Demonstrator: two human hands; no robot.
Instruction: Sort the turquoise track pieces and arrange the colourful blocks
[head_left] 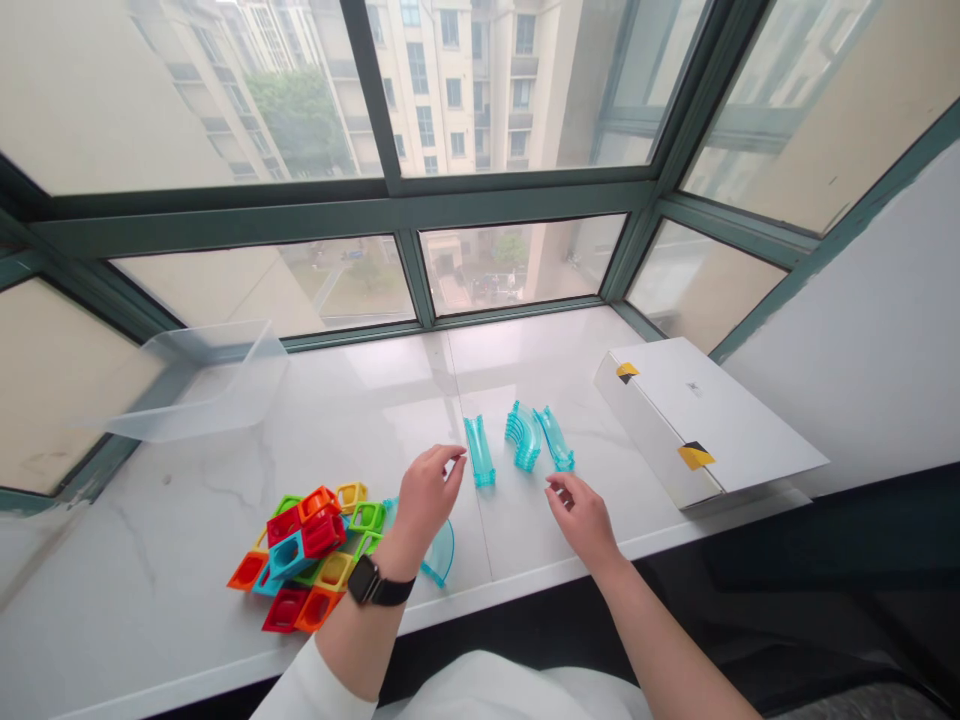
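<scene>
Past my white shirt (484,690), my left hand (427,495) and right hand (583,515), narrow, seem reaching; a straight blue plastic track (480,452) needs pinching.

Marbled white sill (375,400) beneath turquoise channel pieces (481,455), multicoloured block pile (304,553), clear bin (202,422), white box (705,415).

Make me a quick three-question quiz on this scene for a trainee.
1. True or false: the watch is on the left wrist.
2. Which is nearest the right hand? A) the clear bin; B) the rightmost blue piece; C) the block pile.
3. Fill in: the stickers on the box are black and ___.
Key: 1 true; 2 B; 3 yellow.
</scene>
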